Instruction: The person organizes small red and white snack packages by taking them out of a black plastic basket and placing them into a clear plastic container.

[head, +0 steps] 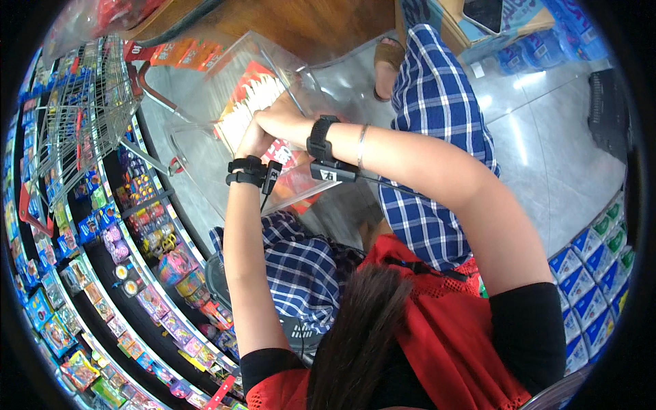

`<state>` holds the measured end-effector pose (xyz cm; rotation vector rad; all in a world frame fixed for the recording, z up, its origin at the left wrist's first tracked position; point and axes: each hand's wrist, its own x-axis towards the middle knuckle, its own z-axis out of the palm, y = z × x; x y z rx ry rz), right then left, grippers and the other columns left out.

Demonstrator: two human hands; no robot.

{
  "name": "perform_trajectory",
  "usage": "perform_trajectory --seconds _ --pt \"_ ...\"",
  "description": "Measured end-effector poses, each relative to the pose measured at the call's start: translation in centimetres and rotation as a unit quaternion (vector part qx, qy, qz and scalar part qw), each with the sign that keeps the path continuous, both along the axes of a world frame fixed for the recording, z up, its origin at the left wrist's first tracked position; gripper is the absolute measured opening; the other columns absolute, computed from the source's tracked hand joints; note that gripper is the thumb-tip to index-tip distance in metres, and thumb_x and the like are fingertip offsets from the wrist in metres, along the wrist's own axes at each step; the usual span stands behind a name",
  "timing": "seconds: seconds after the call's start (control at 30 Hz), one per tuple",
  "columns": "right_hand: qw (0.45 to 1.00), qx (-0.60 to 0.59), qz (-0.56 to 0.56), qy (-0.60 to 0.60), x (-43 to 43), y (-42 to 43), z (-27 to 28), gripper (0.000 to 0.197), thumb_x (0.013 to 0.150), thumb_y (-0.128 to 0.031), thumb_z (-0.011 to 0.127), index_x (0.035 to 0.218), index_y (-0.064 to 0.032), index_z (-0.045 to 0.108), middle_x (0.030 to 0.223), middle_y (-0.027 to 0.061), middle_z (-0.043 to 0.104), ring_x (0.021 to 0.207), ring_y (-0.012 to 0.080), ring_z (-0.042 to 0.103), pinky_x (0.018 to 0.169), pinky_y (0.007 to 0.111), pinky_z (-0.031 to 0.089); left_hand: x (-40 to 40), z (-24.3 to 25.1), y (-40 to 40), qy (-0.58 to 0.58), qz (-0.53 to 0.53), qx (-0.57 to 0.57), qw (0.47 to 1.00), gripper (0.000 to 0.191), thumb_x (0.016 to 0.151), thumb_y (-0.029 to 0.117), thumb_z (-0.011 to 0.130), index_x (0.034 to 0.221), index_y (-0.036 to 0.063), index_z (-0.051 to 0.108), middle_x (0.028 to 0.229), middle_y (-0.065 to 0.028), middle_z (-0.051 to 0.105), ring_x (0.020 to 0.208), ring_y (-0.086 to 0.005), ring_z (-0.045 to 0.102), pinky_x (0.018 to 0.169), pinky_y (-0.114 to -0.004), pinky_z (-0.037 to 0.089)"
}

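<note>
A clear plastic bin (302,197) stands on the floor before me, with red and yellow printed packaging and a row of white, thin-edged packets (238,120) inside. Both my hands reach into it and meet at the near side of the white row. My left hand (255,137) is beside the packets, its fingers mostly hidden. My right hand (281,115) lies over them, fingertips hidden too; whether either one grips a packet does not show. Black straps with small devices sit on both wrists.
Shelves of colourful packaged goods (148,302) curve along the left, with a wire shopping cart (82,123) beside them. A cardboard box (533,20) holding a phone (484,14) and shrink-wrapped bottles (538,51) are at upper right. Blue-and-white packs (579,292) are stacked lower right.
</note>
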<state>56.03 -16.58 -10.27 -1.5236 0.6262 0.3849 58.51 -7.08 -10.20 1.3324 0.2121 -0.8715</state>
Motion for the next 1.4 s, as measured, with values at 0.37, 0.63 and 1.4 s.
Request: perform_trajectory --seconds 0.37,0.63,1.4 --pt "0.997 0.007 -0.072 0.006 0.8 -0.4 0.5 0.062 0.069 -0.023 0.055 0.112 0.0160 0.034 0.110 0.0297 0.044 0.102 0.0384 0.044 0.089 0.042 0.034 1.0 -1.9 -0.5 -0.011 -0.002 0.083 0.996 0.048 0.090 0.035 0.042 0.124 0.0008 0.041 0.119 -0.0110 0.050 0.103 -0.0217 0.050 0.089 -0.037 0.041" --pt "0.996 0.016 -0.088 -0.018 2.7 0.1 0.4 0.063 0.069 -0.025 0.054 0.114 0.0135 0.033 0.115 0.0283 0.038 0.109 0.0363 0.037 0.093 0.041 0.028 -0.1 -0.3 -2.4 -0.025 0.048 0.081 0.995 0.050 0.092 0.040 0.036 0.123 0.0007 0.041 0.121 -0.0085 0.048 0.109 -0.0184 0.047 0.094 -0.032 0.036" --pt "0.957 -0.247 0.045 -0.143 -4.2 -0.3 7.8 0.074 0.068 -0.029 0.063 0.123 0.0117 0.033 0.128 0.0273 0.033 0.123 0.0376 0.029 0.093 0.045 0.033 -4.0 2.5 -3.7 0.071 0.153 -0.279 0.945 0.076 0.078 0.039 0.041 0.137 0.0000 0.014 0.133 -0.0152 0.029 0.125 -0.0241 0.024 0.102 -0.037 0.019"
